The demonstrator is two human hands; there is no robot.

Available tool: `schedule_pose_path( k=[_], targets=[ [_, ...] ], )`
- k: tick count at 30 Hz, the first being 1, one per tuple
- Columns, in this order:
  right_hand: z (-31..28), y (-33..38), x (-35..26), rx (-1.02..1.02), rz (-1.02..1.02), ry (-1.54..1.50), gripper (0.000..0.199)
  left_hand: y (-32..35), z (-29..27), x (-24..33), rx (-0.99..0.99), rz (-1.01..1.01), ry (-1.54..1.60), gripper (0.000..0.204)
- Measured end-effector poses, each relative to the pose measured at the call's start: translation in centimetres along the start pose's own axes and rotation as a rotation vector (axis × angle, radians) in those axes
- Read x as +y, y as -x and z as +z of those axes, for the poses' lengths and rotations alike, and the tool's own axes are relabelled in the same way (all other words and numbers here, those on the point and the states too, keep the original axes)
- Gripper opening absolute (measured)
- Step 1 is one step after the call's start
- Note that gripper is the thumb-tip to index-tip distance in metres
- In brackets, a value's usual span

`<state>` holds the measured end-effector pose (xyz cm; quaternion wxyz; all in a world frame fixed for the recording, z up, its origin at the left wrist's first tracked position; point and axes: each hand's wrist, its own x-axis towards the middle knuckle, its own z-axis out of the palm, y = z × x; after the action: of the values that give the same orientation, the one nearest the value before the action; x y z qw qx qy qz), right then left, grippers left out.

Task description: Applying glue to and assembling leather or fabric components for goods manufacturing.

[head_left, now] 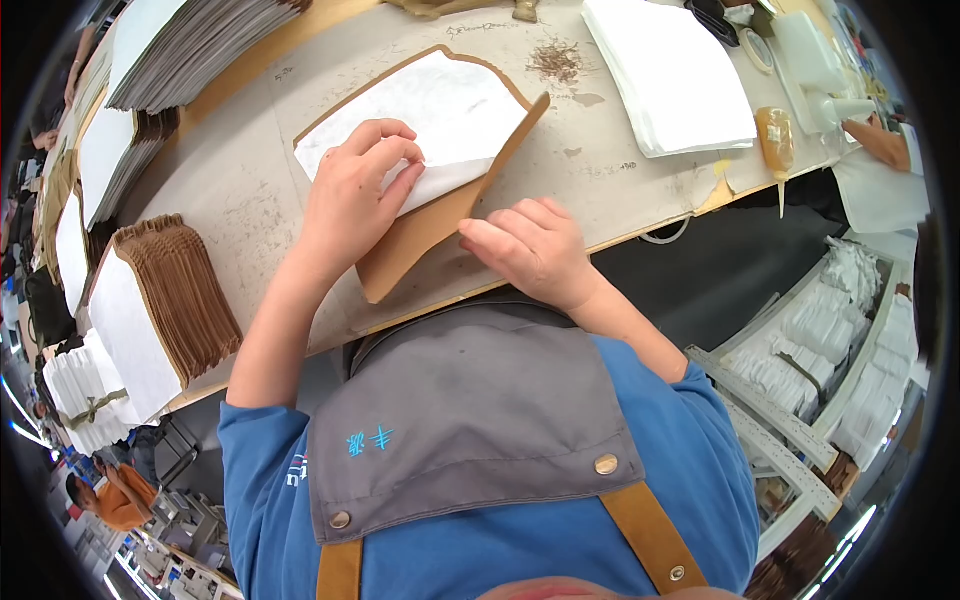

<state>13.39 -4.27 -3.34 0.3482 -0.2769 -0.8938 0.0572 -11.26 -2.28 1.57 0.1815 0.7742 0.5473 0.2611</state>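
Observation:
On the worktable in front of me lies a shaped brown sheet [415,246] with a white sheet [450,110] covering most of it. Its near-right side stands up as a brown flap, bent away from the table. My left hand [360,185] rests over the white sheet's left part, fingers curled and thumb drawn toward them; whatever lies between the tips is too small to make out. Right of the flap, my right hand [535,250] has its fingers curled in, and its thumb and forefinger meet the brown edge. The underside of that grip is hidden.
Stacked brown-and-white pieces [180,290] stand at the left, with more piles behind. At the far right lie a white sheet stack [670,75], a glue bottle [775,140] and a tape roll [757,50]. A rack [800,340] holds white bundles; another person's arm [880,143] reaches in.

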Motion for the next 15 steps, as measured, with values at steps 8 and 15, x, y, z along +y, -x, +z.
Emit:
schedule_pose_path(
  k=[8, 15],
  targets=[
    [-2.8, -0.2, 2.3, 0.025, -0.092, 0.261, 0.038, 0.3, 0.0, 0.3, -0.067, -0.02, 0.05, 0.007],
    [-3.0, 0.1, 3.3, 0.027, -0.057, 0.226, 0.026, -0.4, 0.6, 2.8, -0.049, 0.076, -0.065, 0.021]
  ],
)
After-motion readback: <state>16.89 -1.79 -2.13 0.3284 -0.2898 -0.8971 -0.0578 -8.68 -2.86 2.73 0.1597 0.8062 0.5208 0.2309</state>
